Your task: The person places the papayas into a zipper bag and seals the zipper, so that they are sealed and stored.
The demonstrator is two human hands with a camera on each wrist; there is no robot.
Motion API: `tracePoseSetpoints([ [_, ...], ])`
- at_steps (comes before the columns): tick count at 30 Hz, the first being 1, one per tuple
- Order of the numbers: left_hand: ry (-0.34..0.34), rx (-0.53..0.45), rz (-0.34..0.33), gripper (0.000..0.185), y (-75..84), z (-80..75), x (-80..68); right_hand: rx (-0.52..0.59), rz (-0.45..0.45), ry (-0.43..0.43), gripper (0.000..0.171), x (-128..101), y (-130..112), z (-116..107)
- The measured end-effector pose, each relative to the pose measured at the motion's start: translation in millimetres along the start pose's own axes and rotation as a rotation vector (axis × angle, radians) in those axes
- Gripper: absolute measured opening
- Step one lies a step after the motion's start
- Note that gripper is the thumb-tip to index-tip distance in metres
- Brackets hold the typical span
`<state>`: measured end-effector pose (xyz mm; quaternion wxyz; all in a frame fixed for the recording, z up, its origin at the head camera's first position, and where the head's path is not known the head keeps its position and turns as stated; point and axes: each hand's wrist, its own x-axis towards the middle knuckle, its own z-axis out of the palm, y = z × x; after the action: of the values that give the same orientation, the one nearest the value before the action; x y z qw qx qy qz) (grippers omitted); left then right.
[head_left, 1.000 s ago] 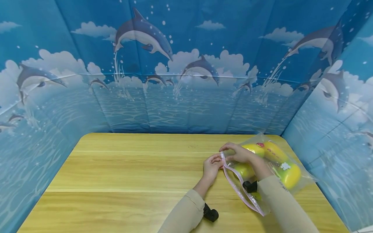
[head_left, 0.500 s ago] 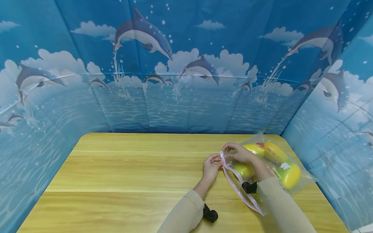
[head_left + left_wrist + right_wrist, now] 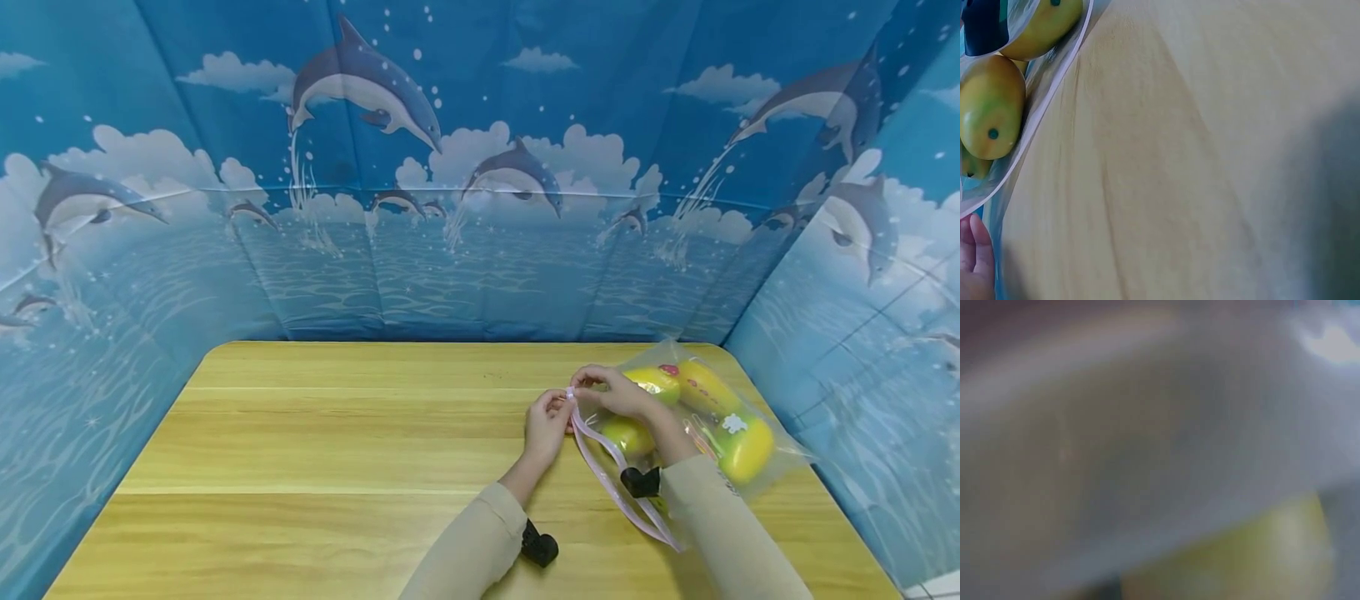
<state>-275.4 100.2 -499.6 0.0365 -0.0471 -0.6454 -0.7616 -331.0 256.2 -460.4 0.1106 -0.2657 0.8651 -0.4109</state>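
A clear zip bag point(image 3: 780, 446) with a pink zip edge point(image 3: 611, 492) lies at the table's right side. Inside are several yellow-green mangoes point(image 3: 750, 450), which also show in the left wrist view as a mango point(image 3: 992, 106) behind the bag's film. My left hand point(image 3: 546, 429) pinches the far end of the pink edge from the left. From the right, my right hand point(image 3: 617, 393) pinches the same end, at a small whitish piece point(image 3: 570, 394). Nearer me, the bag's mouth gapes. The right wrist view is blurred, with a patch of yellow point(image 3: 1254, 556) low down.
The yellow wood-grain table point(image 3: 322, 450) stretches left of the hands. A blue dolphin-print curtain point(image 3: 480, 258) hangs along its back and sides. Black wrist cameras sit on both sleeves; the right one point(image 3: 641, 482) is over the bag's mouth.
My fingers have drawn closer together at the end of the zip edge, covering more of the whitish piece. The bag and mangoes stay in place.
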Motion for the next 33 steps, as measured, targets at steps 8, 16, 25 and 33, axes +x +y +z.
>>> tracePoseSetpoints([
  [8,0.014,0.056,0.001,0.016,-16.3,2.6,7.4,-0.024,-0.031,0.013,0.01,0,-4,3],
  [16,0.008,0.017,0.02,0.016,-9.8,3.9,2.1,-0.053,-0.013,0.0,0.008,-6,-37,4],
  [25,0.028,0.012,0.012,0.015,9.2,4.5,-7.8,-0.058,-0.024,0.025,0.007,-2,-23,7],
  [33,0.031,0.002,-0.05,0.014,-17.1,10.4,-4.9,-0.005,0.006,0.085,0.012,2,-6,4],
])
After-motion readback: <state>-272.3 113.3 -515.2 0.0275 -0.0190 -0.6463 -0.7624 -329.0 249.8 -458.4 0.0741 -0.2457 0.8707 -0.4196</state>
